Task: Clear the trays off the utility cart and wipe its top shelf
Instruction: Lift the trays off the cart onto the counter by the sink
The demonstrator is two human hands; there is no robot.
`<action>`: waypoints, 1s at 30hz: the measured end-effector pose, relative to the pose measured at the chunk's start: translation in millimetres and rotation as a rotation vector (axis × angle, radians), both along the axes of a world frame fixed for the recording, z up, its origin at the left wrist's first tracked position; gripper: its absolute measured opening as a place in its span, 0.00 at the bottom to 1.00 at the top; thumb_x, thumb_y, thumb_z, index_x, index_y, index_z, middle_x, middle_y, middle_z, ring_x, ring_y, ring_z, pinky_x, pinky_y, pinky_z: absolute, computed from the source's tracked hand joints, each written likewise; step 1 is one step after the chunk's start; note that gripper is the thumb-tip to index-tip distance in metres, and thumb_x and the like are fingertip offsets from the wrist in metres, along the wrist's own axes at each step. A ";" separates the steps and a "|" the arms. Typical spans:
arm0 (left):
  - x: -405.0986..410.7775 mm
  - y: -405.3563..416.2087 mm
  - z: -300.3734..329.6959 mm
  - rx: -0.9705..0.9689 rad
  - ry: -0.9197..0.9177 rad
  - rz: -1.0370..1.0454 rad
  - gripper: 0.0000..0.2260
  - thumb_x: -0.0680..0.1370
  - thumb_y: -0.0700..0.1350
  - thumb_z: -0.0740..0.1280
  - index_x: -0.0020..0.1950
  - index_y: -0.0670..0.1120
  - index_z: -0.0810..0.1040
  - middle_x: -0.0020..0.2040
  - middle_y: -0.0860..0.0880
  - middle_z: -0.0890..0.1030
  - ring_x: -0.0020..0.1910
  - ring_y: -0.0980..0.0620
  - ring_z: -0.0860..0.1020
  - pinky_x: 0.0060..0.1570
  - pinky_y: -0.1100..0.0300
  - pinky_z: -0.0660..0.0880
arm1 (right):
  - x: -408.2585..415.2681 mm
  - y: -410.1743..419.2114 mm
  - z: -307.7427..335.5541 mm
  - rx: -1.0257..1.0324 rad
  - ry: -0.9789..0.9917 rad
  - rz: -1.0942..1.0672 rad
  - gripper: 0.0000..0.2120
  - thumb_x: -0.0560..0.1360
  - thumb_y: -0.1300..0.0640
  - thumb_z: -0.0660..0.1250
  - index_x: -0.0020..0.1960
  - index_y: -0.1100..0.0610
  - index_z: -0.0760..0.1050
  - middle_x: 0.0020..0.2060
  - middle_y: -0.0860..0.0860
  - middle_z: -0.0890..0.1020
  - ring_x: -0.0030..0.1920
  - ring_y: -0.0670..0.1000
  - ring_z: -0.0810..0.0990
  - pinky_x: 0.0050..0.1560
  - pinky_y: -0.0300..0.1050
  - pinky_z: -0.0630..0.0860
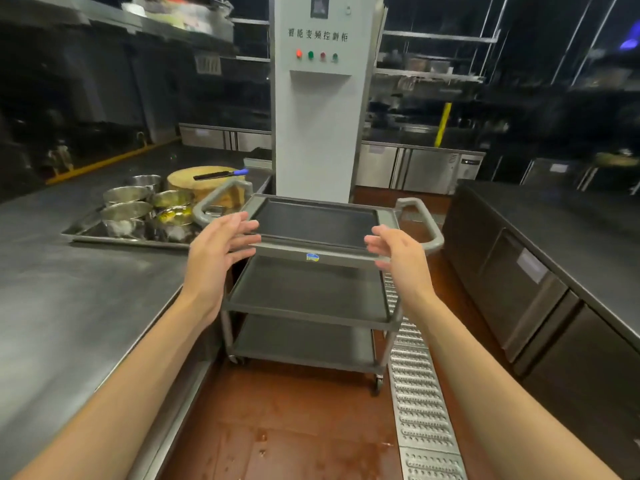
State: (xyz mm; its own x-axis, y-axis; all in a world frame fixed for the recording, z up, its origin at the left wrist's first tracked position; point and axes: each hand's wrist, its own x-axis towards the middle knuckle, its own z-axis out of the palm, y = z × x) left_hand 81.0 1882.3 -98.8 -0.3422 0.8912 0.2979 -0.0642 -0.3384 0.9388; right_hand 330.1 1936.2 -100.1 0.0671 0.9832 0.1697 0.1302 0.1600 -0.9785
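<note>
A grey three-shelf utility cart (311,306) stands in the aisle in front of me. A dark flat tray (313,221) lies on its top shelf. My left hand (216,249) hovers open at the tray's near left corner, fingers spread. At the near right corner my right hand (394,247) is open too. Neither hand grips anything. The two lower shelves hold nothing visible.
On the steel counter (69,289) at left sits a metal tray (104,235) with several steel bowls, behind it a round chopping block (204,183) with a knife on top. A white control cabinet (318,98) stands behind the cart. Dark counter at right, floor drain grate (415,393) alongside.
</note>
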 end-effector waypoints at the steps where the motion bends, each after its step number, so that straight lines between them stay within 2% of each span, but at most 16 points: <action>1: -3.1 27.3 -2.9 0.003 -0.004 -0.002 0.15 0.82 0.47 0.58 0.64 0.42 0.75 0.58 0.43 0.82 0.55 0.45 0.81 0.59 0.46 0.76 | -4.2 25.4 -3.1 -0.006 -0.006 -0.010 0.15 0.82 0.49 0.58 0.60 0.56 0.77 0.54 0.51 0.83 0.57 0.49 0.80 0.66 0.55 0.74; 8: -24.6 230.5 -22.6 -0.097 0.002 -0.076 0.16 0.80 0.49 0.60 0.63 0.42 0.76 0.58 0.43 0.82 0.56 0.44 0.81 0.59 0.46 0.76 | -27.4 208.1 -26.0 -0.082 -0.008 -0.080 0.14 0.82 0.49 0.59 0.56 0.55 0.78 0.52 0.52 0.83 0.56 0.50 0.80 0.64 0.54 0.75; 13: -34.4 335.4 -53.4 -0.189 0.015 -0.089 0.12 0.81 0.47 0.60 0.60 0.44 0.78 0.57 0.43 0.82 0.55 0.45 0.81 0.58 0.47 0.77 | -34.3 310.6 -53.3 -0.147 -0.033 -0.107 0.11 0.81 0.50 0.61 0.53 0.54 0.80 0.51 0.52 0.84 0.54 0.51 0.81 0.61 0.54 0.77; 18: -57.2 429.1 -104.1 -0.325 0.042 -0.055 0.07 0.79 0.44 0.65 0.55 0.48 0.80 0.55 0.43 0.83 0.54 0.44 0.82 0.57 0.48 0.77 | -41.7 412.9 -104.1 -0.219 -0.077 -0.100 0.09 0.80 0.49 0.62 0.52 0.50 0.80 0.48 0.48 0.84 0.53 0.48 0.82 0.61 0.54 0.77; 21: -70.2 480.2 -137.8 -0.413 0.084 -0.033 0.06 0.77 0.44 0.67 0.53 0.49 0.80 0.55 0.43 0.83 0.54 0.46 0.82 0.57 0.50 0.77 | -46.3 468.7 -139.8 -0.299 -0.104 -0.061 0.05 0.78 0.51 0.64 0.48 0.48 0.79 0.47 0.48 0.84 0.52 0.50 0.82 0.61 0.57 0.77; 24: -79.0 518.7 -175.5 -0.531 0.121 -0.032 0.06 0.76 0.43 0.68 0.53 0.49 0.80 0.53 0.43 0.83 0.54 0.46 0.82 0.54 0.54 0.76 | -49.6 509.7 -178.9 -0.397 -0.230 -0.032 0.04 0.74 0.55 0.67 0.48 0.48 0.79 0.47 0.50 0.85 0.52 0.53 0.83 0.61 0.58 0.77; 27: -85.7 548.2 -210.9 -0.632 0.153 -0.044 0.06 0.76 0.42 0.69 0.52 0.49 0.80 0.50 0.45 0.83 0.53 0.46 0.81 0.51 0.59 0.74 | -54.7 533.2 -209.8 -0.498 -0.419 0.015 0.12 0.75 0.59 0.67 0.58 0.56 0.80 0.52 0.53 0.84 0.55 0.55 0.81 0.62 0.48 0.74; 28: -87.7 557.5 -220.4 -0.651 0.185 -0.047 0.05 0.76 0.42 0.69 0.51 0.49 0.80 0.49 0.46 0.83 0.53 0.47 0.81 0.50 0.60 0.73 | -56.1 539.2 -218.9 -0.516 -0.495 0.040 0.14 0.75 0.59 0.67 0.61 0.58 0.79 0.55 0.54 0.83 0.57 0.54 0.80 0.62 0.45 0.73; 30: -93.0 575.2 -238.3 -0.659 0.337 -0.046 0.06 0.75 0.41 0.69 0.51 0.49 0.80 0.49 0.48 0.83 0.54 0.49 0.79 0.52 0.61 0.73 | -58.6 550.9 -238.2 -0.493 -0.667 0.099 0.18 0.75 0.60 0.66 0.64 0.59 0.77 0.59 0.54 0.82 0.61 0.55 0.78 0.63 0.45 0.71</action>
State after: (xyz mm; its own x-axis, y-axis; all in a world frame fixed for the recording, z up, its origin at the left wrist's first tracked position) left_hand -12.0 2457.6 -337.1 -0.2849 0.9325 -0.2218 0.2632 0.2986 0.9174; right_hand 271.5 2487.1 -338.3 0.0144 0.9514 -0.3076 0.7149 -0.2249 -0.6621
